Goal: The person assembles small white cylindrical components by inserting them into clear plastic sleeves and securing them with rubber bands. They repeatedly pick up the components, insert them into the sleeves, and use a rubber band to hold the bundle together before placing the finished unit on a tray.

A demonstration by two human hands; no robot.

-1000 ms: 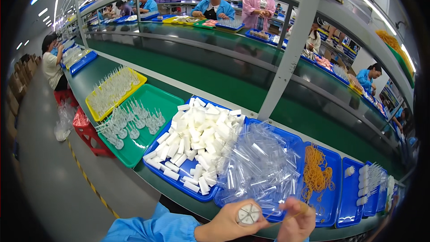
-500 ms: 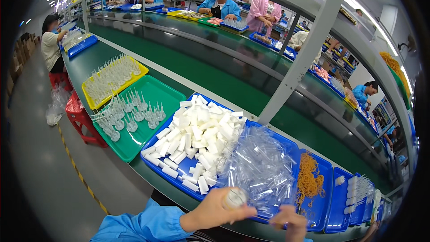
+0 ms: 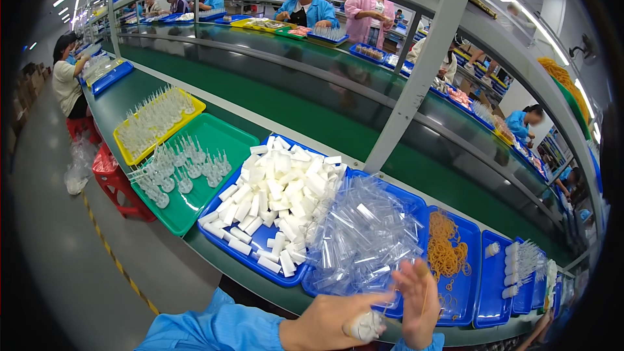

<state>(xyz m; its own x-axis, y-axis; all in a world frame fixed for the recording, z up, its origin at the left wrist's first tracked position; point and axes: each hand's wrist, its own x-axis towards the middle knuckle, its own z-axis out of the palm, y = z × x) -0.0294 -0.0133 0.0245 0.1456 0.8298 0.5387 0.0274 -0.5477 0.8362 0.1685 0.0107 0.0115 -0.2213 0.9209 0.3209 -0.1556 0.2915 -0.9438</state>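
My left hand (image 3: pixel 322 325) is closed around a short white and clear cylindrical piece (image 3: pixel 366 327), whose end faces up between thumb and fingers. Beside it, my right hand (image 3: pixel 419 305) is raised with its fingers stretched upward. A thin tan line, apparently a rubber band (image 3: pixel 426 299), runs along the right fingers; how it is caught there is hard to see. Both hands are at the front edge of a blue tray heaped with clear plastic tubes (image 3: pixel 367 234). To the right of these lie tan rubber bands (image 3: pixel 447 247) in another blue tray (image 3: pixel 465 305).
White foam-like blocks (image 3: pixel 279 188) fill a blue tray on the left. Beyond are a green tray (image 3: pixel 224 133) and a yellow tray (image 3: pixel 198 107) with clear spiked pieces. A grey post (image 3: pixel 416 84) rises behind the tubes. Co-workers sit across the green conveyor (image 3: pixel 260 94).
My right hand has gone from curled low to upright with fingers stretched. My left hand has shifted right and down with the cylindrical piece. The whole view has shifted slightly.
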